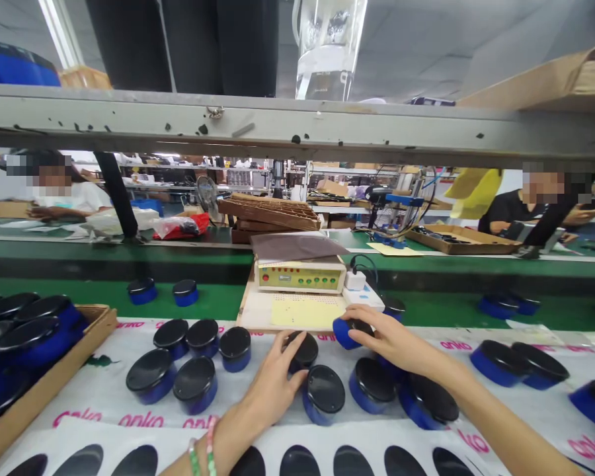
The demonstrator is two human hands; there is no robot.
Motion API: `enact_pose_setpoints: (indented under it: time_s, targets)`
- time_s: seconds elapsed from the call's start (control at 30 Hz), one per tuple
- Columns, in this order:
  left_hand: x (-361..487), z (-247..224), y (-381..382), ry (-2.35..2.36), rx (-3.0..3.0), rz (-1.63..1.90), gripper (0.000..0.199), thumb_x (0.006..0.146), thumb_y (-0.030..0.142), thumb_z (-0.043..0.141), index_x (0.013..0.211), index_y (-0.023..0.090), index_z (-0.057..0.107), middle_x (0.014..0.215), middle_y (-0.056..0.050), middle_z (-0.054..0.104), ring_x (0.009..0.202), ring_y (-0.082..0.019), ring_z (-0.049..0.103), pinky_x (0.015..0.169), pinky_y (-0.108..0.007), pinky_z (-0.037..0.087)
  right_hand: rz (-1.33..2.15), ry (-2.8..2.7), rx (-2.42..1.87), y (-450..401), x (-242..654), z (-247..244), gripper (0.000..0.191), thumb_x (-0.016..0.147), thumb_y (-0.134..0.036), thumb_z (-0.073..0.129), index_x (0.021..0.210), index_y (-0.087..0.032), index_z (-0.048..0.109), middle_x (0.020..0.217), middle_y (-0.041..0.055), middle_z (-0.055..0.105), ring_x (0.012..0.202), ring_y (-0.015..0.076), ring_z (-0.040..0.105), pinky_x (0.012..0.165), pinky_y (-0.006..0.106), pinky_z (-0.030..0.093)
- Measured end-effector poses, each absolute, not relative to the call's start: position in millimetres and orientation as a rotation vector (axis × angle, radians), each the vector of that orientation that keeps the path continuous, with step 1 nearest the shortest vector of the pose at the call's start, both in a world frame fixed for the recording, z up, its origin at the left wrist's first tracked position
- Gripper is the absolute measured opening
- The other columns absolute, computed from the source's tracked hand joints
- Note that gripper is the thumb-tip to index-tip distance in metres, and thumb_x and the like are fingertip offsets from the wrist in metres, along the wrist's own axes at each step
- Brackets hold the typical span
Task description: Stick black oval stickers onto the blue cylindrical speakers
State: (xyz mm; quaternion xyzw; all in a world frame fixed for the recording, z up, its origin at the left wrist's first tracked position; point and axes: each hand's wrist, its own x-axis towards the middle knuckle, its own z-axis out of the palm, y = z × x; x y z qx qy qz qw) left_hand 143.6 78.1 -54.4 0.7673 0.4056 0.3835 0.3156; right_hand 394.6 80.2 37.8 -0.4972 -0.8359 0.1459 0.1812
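My left hand (272, 383), with beaded bracelets on its wrist, has its fingers and thumb around a round blue case with a black top (306, 352), which stands on the printed white sheet. In my right hand (389, 337) is another round blue case (346, 334), gripped between thumb and fingers and tilted, its dark face partly covered by the fingers. Just in front of my hands stand a black-topped case (326, 391) and a second one (371, 382). Several more cases stand left of my left hand, among them a small one (235, 347).
A cardboard box (54, 367) full of blue cases is at the left. Black oval discs (300, 461) lie along the near edge. Behind my hands sit a panel box with buttons (300, 277) and a white power strip (364, 299). A shelf beam (258, 125) crosses overhead. Two people work beyond.
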Motion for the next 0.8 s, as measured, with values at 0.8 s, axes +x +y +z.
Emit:
enact_pose_setpoints:
  time_s: [0.8]
  targets:
    - [154,-32,52,1.126,2.493,0.598,0.060,0.091,0.045,0.043,0.144,0.021,0.027,0.153,-0.006,0.018,0.141,-0.029,0.011,0.114,-0.054,0.015,-0.371,-2.439,-1.572,24,372,-47,0.054,0.096,-0.042,0.032,0.141,-0.014,0.038,0.147,0.0094,0.031,0.134,0.0269,0.034,0.104,0.047,0.041]
